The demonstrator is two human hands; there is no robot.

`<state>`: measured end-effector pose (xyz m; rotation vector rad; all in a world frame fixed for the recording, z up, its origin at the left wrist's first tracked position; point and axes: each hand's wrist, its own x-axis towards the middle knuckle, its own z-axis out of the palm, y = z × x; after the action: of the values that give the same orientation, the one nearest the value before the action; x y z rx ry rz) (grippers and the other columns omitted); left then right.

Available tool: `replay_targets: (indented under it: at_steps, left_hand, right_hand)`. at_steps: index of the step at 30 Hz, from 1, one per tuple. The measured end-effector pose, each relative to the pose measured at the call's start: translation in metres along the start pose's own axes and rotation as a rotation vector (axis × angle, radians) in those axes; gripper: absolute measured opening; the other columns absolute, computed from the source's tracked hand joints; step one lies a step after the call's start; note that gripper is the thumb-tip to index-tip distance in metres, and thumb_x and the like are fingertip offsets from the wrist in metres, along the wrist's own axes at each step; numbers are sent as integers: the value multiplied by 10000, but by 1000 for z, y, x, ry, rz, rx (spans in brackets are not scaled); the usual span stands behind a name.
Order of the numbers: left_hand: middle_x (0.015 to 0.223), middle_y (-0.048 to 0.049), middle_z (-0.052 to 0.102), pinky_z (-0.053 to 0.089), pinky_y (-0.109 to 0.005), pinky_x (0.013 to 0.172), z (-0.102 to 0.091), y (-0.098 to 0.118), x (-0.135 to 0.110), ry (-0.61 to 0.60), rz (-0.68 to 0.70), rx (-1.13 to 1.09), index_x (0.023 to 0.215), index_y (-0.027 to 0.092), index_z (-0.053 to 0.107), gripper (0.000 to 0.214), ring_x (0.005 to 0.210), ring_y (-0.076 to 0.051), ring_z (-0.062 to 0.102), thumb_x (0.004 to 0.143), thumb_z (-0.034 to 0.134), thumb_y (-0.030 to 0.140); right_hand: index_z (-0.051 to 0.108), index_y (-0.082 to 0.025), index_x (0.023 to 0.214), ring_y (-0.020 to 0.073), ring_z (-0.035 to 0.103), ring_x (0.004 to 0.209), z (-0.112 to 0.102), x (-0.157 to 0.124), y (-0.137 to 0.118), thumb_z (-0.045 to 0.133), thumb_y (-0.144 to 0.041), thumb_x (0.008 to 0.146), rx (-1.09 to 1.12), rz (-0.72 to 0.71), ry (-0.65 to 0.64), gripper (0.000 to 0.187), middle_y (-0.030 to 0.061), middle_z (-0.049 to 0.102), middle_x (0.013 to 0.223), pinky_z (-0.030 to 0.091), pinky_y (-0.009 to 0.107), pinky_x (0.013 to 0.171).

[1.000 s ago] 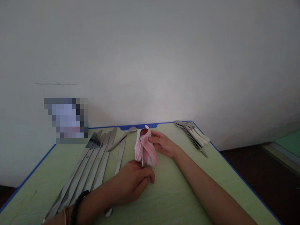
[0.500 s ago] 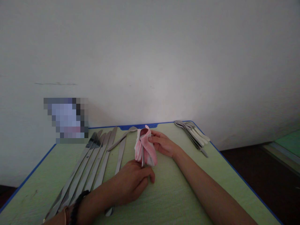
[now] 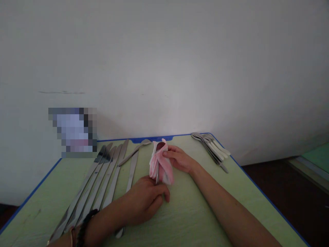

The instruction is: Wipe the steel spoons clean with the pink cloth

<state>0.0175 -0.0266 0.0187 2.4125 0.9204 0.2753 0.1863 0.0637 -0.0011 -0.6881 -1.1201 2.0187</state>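
Over the middle of the table, my left hand [image 3: 149,200] is closed on the handle of a metal spoon [image 3: 157,176]. A pink and white cloth [image 3: 166,166] is folded around the spoon, whose bowl shows at the cloth's top. My right hand [image 3: 181,159] grips the cloth from the right, fingers behind and beside it. Just left of the cloth, another spoon [image 3: 135,152] lies with its handle toward a knife [image 3: 133,168]. Part of that knife is hidden beneath my left hand and wrist.
Several long metal knives [image 3: 102,183] lie side by side on the left of the green table [image 3: 195,212]. At the far right are stacked metal spoons [image 3: 209,147] and white-handled forks [image 3: 219,146]. A pixelated object [image 3: 72,130] stands against the wall [image 3: 164,68] at the back left.
The cloth and the spoon's bowl have shifted slightly to the right and down with my right hand's fingers. My left hand stays in nearly the same place.
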Motion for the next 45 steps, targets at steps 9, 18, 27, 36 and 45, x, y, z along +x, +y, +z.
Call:
replay_targets:
  at_steps: [9,18,27,36,45]
  left_hand:
    - [810,-19,604,411,-282,759,2,-1,-1,-3,-15,-8,924,241,599,249,811,-179,550,850,375,160]
    - [753,-27,583,416,-266,724,0,0,1,-3,-37,17,744,192,587,244,754,-166,527,842,364,164]
    - [756,-10,553,409,-270,780,-6,-1,-1,-26,-86,-123,741,201,595,287,802,-160,516,858,335,172]
    - [633,52,455,367,-209,530,10,-14,7,284,-194,-635,1235,203,370,331,539,-106,421,947,244,305]
    - [548,66,499,327,-185,407,9,-19,13,350,-320,-829,1313,132,321,484,418,-89,410,925,296,421]
  right_hand:
    - [634,-155,755,93,495,650,4,3,3,659,-212,628,-161,-47,63,141,-35,587,705,359,216,642]
    - [648,-175,774,107,511,663,5,11,9,673,-213,605,-138,-202,232,176,-24,621,722,382,219,645]
    - [625,-176,771,122,532,689,2,16,13,686,-220,596,-51,-241,318,190,-10,625,735,425,249,696]
    - [590,-189,775,109,519,656,0,20,10,617,-211,623,160,-318,509,156,-32,604,703,420,231,660]
    - [567,-197,827,120,542,752,-4,21,12,656,-253,661,43,-430,540,196,-7,611,823,434,251,728]
